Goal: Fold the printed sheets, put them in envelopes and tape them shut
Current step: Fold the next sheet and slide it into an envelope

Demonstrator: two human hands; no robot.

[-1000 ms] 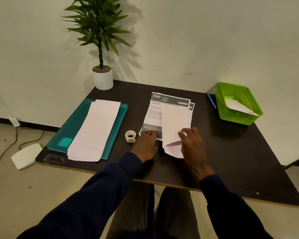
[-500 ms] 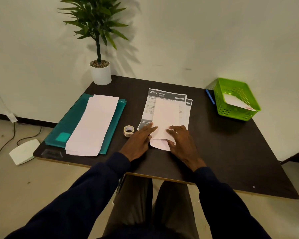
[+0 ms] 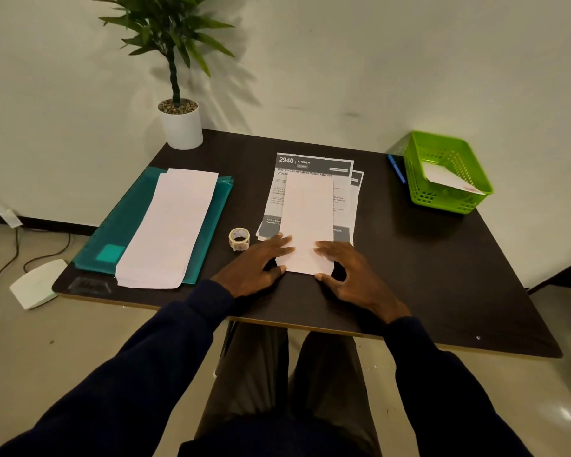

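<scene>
Envelope (image 3: 307, 219) lies straight on the printed sheets (image 3: 314, 163), just right of the tape roll (image 3: 239, 238), no longer slanted as a second ago. The left hand (image 3: 254, 265) has slid from beside the roll onto its near left edge; the right hand (image 3: 350, 268) presses the near right corner. Both hands' fingers are straight and spread.

You have one long white paper envelope (image 3: 308, 219), at least two printed paper sheets (image 3: 314, 163), one stack of white envelopes (image 3: 173, 225) too tight to count, one teal plastic folder (image 3: 131, 221), one small clear tape roll (image 3: 239, 238), one blue pen (image 3: 397, 169), one green plastic mesh basket (image 3: 442, 202) holding one more white envelope (image 3: 449, 180), and one white-potted green plant (image 3: 180, 127).
</scene>
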